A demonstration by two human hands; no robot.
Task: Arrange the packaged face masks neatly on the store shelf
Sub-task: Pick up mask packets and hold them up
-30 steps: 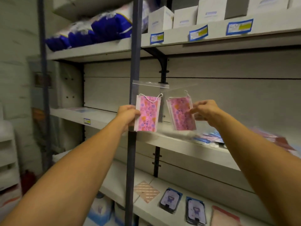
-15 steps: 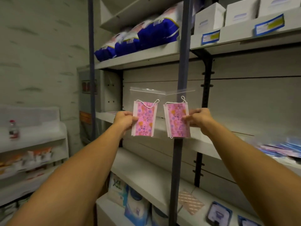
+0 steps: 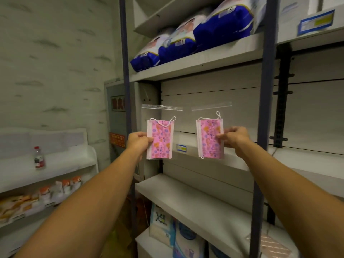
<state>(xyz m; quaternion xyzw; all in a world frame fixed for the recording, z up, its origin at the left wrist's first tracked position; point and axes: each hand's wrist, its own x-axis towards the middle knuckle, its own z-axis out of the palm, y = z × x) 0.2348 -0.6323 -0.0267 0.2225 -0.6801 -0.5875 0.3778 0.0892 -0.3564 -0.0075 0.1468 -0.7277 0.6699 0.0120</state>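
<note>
My left hand (image 3: pixel 139 142) pinches the left edge of a pink patterned face mask in a clear zip bag (image 3: pixel 161 139). A second pink packaged mask (image 3: pixel 208 138) is pinched at its right edge by my right hand (image 3: pixel 233 136). Both packs hang upright, side by side and apart, in the air in front of the middle grey shelf (image 3: pixel 232 161). Another packaged mask with a beige pattern (image 3: pixel 270 243) lies on the lower shelf at the bottom right.
A dark metal upright (image 3: pixel 264 108) crosses in front of the shelves at right, another (image 3: pixel 124 71) at left. Blue diaper packs (image 3: pixel 186 40) fill the upper shelf. A white side rack (image 3: pixel 55 164) holds a bottle (image 3: pixel 39 157) and snack packs. Tissue packs (image 3: pixel 176 231) stand below.
The view has swung left along the shelving. Both hands have drawn apart, so the two mask packs hang farther from each other and stand straighter.
</note>
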